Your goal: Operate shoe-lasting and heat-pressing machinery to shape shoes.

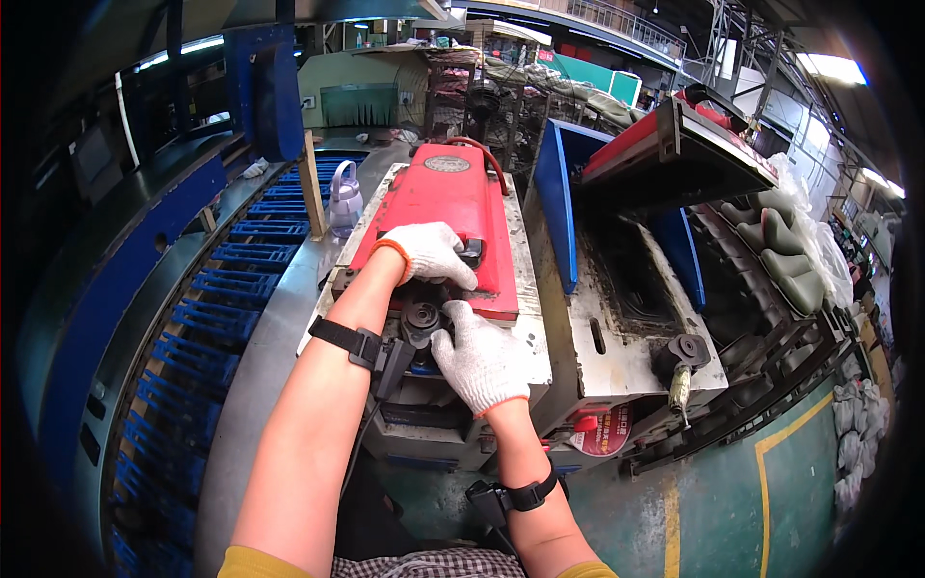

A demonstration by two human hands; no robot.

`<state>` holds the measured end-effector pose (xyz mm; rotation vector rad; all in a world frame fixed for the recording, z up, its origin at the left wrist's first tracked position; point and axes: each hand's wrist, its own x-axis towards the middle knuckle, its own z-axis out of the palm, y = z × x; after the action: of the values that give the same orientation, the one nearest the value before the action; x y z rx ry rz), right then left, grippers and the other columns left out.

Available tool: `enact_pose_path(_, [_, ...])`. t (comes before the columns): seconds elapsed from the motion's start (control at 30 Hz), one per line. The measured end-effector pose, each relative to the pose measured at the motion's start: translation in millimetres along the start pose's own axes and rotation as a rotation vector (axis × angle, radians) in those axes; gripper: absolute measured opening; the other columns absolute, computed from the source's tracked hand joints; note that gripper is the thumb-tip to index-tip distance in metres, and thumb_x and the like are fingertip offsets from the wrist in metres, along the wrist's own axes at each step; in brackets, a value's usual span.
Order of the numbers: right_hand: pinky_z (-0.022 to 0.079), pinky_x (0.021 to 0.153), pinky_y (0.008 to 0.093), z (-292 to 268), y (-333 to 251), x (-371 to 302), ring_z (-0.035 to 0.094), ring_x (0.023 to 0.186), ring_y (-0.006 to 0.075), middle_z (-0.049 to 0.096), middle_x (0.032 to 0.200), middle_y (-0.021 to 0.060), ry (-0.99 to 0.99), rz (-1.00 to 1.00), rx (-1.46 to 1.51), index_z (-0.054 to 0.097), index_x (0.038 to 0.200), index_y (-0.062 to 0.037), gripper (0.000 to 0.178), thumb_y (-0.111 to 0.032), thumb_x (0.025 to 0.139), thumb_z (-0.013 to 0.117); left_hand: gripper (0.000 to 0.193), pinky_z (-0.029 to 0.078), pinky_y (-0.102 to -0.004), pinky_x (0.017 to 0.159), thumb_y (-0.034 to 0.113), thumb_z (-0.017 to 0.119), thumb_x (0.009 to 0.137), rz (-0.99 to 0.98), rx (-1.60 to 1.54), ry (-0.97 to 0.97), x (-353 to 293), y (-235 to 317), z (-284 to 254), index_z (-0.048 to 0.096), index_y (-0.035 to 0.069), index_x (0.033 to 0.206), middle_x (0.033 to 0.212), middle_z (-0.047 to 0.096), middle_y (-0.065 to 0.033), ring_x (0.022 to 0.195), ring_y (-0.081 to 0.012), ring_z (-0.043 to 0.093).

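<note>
A long red lid (pixel 434 197) lies closed on a pale, stained machine bed in front of me. My left hand (pixel 424 253), in a white knit glove with an orange cuff, curls over the lid's front part at a black handle (pixel 471 252). Below it, a round black clamp (pixel 421 321) stands at the machine's front edge. My right hand (pixel 482 361), gloved alike, is bent close against the clamp's right side. Its palm and fingers hide whatever it grips there. Black straps with small devices circle both forearms.
To the right, a similar machine has its lid (pixel 679 159) raised between blue side panels (pixel 559 207), with a taped lever (pixel 680 390) at its front. A blue slatted conveyor (pixel 202 332) runs along the left. A clear bottle (pixel 345 200) stands beside it. Olive boot-shaped pieces (pixel 792 275) sit far right.
</note>
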<state>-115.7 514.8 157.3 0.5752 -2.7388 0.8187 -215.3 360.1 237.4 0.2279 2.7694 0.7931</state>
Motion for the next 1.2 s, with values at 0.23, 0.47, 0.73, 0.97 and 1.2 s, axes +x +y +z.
enact_pose_path(0.23, [0.054,0.082,0.0492,4.2,3.0,-0.9,0.071,0.09,0.0379,0.073,0.097,0.0198,0.04,-0.034,-0.004,0.061,0.122,-0.0074,0.038,-0.031,0.092,0.062,0.044,0.05,-0.0326,0.063,0.044,0.081,0.066,-0.002,0.029,0.009,-2.6,3.4,-1.1,0.075,0.004,0.083,0.074,0.07,-0.0074,0.066,-0.0181,0.065])
enact_pose_path(0.47, [0.054,0.087,0.049,3.8,2.6,0.8,0.071,0.096,0.038,0.074,0.102,0.0201,0.014,-0.005,0.019,0.062,0.125,-0.0091,0.04,-0.031,0.091,0.063,0.046,0.051,-0.0326,0.064,0.046,0.081,0.065,0.003,0.049,0.018,-2.9,3.1,-1.0,0.075,0.004,0.083,0.073,0.07,-0.0075,0.066,-0.0183,0.065])
enact_pose_path(0.73, [0.054,0.086,0.049,2.9,1.7,-0.1,0.071,0.095,0.0381,0.074,0.101,0.0204,0.02,-0.006,0.019,0.063,0.125,-0.0094,0.04,-0.031,0.091,0.063,0.046,0.052,-0.0326,0.066,0.046,0.081,0.065,0.0,0.059,0.031,-3.9,3.3,-0.8,0.076,0.004,0.083,0.074,0.071,-0.0078,0.068,-0.0187,0.066])
enact_pose_path(0.97, [0.055,0.085,0.0484,3.2,1.6,0.1,0.072,0.095,0.0374,0.074,0.1,0.0198,0.019,-0.005,0.011,0.062,0.125,-0.0091,0.04,-0.031,0.091,0.063,0.046,0.052,-0.0327,0.067,0.046,0.081,0.065,-0.003,0.072,0.026,-5.0,4.9,-1.5,0.076,0.004,0.084,0.074,0.071,-0.0074,0.068,-0.0186,0.066])
enact_pose_path(1.2, [0.054,0.076,0.049,6.7,4.5,-1.1,0.071,0.082,0.0377,0.072,0.092,0.0199,0.108,-0.087,0.006,0.061,0.119,-0.0057,0.036,-0.029,0.092,0.061,0.041,0.044,-0.0296,0.056,0.042,0.085,0.067,0.007,0.025,0.043,-2.1,1.4,1.2,0.072,0.005,0.079,0.065,0.063,-0.004,0.06,-0.0138,0.059])
